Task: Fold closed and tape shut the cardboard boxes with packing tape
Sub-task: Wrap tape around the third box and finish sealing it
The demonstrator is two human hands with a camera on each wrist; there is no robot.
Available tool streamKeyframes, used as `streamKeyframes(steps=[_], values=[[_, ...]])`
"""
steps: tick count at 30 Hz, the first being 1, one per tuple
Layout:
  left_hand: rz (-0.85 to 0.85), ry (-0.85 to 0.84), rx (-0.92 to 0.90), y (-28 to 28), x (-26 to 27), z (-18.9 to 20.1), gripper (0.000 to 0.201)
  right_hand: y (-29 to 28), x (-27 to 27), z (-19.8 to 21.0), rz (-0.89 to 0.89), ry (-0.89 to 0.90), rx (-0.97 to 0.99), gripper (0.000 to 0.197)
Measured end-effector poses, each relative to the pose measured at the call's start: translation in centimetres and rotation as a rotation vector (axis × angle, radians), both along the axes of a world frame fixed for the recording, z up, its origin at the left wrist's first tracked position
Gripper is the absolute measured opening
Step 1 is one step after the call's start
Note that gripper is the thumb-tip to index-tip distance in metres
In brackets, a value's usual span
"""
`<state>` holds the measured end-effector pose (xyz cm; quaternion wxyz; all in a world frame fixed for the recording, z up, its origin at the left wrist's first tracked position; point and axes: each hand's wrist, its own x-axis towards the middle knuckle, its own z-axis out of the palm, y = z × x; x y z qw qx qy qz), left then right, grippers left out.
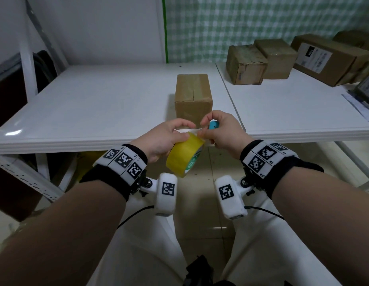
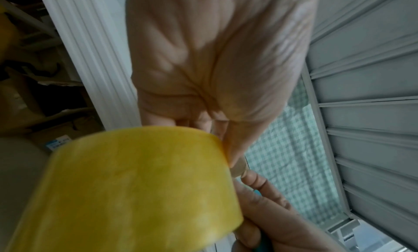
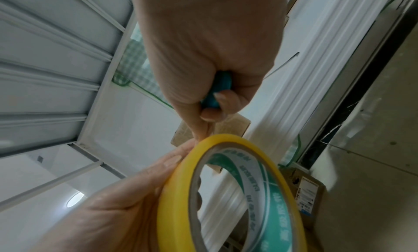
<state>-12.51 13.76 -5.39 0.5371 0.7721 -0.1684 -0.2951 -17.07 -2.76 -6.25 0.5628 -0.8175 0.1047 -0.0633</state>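
Observation:
A brown cardboard box stands on the white table, its top flaps folded down and meeting at a centre seam. In front of the table's near edge my left hand grips a yellow roll of packing tape. My right hand holds a small blue tool in its curled fingers, while its thumb and forefinger pinch at the roll's top edge. The right wrist view shows the blue tool, the roll and the box behind. The roll fills the left wrist view.
Several closed cardboard boxes sit at the table's back right, one with a white label. Papers lie at the right edge. A white metal rack stands on the left. Tiled floor lies below my hands.

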Motion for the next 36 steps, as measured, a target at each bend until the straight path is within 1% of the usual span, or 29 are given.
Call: streamKeyframes(steps=[6, 8, 10, 14, 16, 19, 22, 25, 28, 31, 34, 36], values=[[-0.027, 0.057, 0.010, 0.2, 0.1, 0.2, 0.023, 0.2, -0.1, 0.2, 0.022, -0.099, -0.102, 0.025], [-0.032, 0.059, 0.014, 0.3, 0.0, 0.4, 0.019, 0.4, 0.0, 0.2, 0.013, -0.121, -0.184, 0.024], [-0.042, 0.026, 0.035, 0.6, 0.1, 0.6, 0.017, 0.5, 0.1, 0.2, 0.009, -0.130, -0.267, 0.022], [-0.031, -0.118, 0.131, 1.4, 0.8, 1.8, 0.018, 1.2, 0.5, 0.3, 0.022, -0.172, -0.260, 0.021], [0.001, -0.183, 0.166, 2.0, 1.6, 2.7, 0.019, 1.2, 0.8, 0.4, -0.045, -0.203, -0.308, 0.021], [0.137, -0.275, 0.217, 3.2, 3.3, 4.0, 0.019, -0.2, 1.5, 0.7, -0.203, -0.237, -0.336, 0.017], [0.314, -0.440, 0.246, 4.0, 5.1, 4.3, 0.017, -1.4, 2.1, 1.3, -0.255, -0.263, -0.353, 0.018], [0.369, -0.659, 0.448, 3.5, 6.2, 3.8, 0.020, -1.9, 3.1, 1.7, -0.237, -0.283, -0.425, 0.031], [0.341, -0.788, 0.570, 2.3, 7.0, 2.3, 0.025, -2.3, 4.3, 2.0, -0.200, -0.255, -0.490, 0.036], [0.295, -0.834, 0.641, 1.2, 7.7, 0.5, 0.026, -2.8, 5.0, 2.0, -0.166, -0.203, -0.500, 0.033], [0.271, -0.822, 0.686, 0.5, 8.4, -0.8, 0.020, -3.1, 5.5, 1.5, -0.134, -0.173, -0.354, 0.027], [0.263, -0.800, 0.725, 0.3, 8.7, -0.8, 0.024, -3.4, 5.8, 1.1, -0.122, -0.160, -0.299, 0.024]])
